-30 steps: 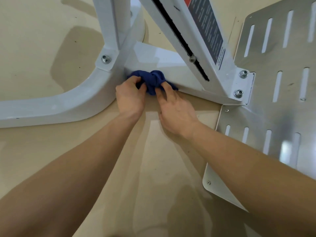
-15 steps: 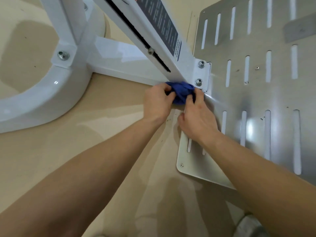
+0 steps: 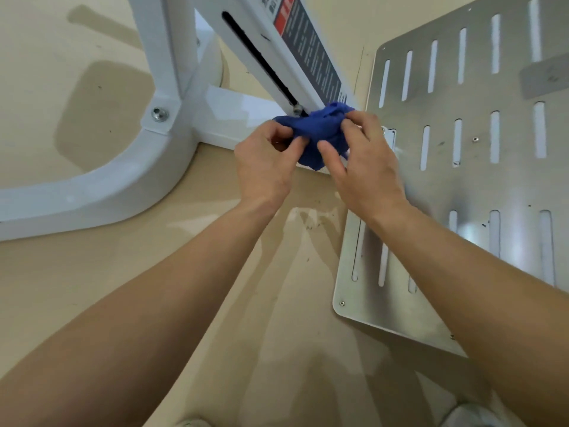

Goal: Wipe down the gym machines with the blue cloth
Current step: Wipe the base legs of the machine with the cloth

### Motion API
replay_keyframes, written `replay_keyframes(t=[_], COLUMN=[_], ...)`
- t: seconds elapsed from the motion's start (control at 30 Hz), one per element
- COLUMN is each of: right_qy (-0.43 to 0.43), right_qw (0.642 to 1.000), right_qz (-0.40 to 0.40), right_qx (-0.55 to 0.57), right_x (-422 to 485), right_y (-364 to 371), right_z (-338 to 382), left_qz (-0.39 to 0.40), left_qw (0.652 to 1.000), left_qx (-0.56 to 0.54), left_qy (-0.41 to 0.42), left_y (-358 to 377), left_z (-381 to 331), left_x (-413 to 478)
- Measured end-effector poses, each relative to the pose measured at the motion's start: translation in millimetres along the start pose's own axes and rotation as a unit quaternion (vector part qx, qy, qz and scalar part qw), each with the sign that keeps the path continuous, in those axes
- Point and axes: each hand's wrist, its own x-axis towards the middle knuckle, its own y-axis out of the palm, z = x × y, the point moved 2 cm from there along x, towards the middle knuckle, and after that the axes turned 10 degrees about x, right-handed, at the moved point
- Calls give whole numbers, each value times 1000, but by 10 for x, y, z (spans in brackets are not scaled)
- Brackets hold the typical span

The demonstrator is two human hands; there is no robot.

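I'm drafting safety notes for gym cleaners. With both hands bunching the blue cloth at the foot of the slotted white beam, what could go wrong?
The blue cloth, pinched by the left hand and right hand, sits bunched beside the bolt at the end of the slot; it could snag. The right hand works beside the edge of the metal plate, which might scrape knuckles.

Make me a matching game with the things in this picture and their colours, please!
Things:
1. cloth
2. machine frame
3. slotted plate
4. floor

Colours:
A. white
B. beige
C. blue
D. silver grey

Right pairs: 1-C, 2-A, 3-D, 4-B
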Motion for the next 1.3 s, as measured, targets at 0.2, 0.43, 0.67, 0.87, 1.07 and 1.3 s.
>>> replay_keyframes(t=[0.2, 0.43, 0.67, 0.87, 1.07, 1.3], right_qy=[47, 81, -107, -148, -168, -91], right_qw=[998, 996, 990, 979, 980, 994], right_qz=[-8, 14, -70, -94, -80, -29], right_qx=[-35, -39, 53, 104, 71, 58], right_x=[90, 35, 254, 530, 665, 470], right_y=[-57, -71, -98, -148, -105, -71], right_z=[-186, -259, 365, 883, 909, 461], left_qz=[83, 105, -42, -143, -88, 17], left_qw=[994, 990, 998, 987, 995, 1000], left_qx=[47, 31, -45, -73, -43, -4], left_qy=[-44, -90, -29, 13, 2, -22], left_y=[217, 261, -432, -738, -607, -412], left_z=[124, 43, -134, -332, -251, -166], left_x=[28, -57, 0, 187, 293, 247])
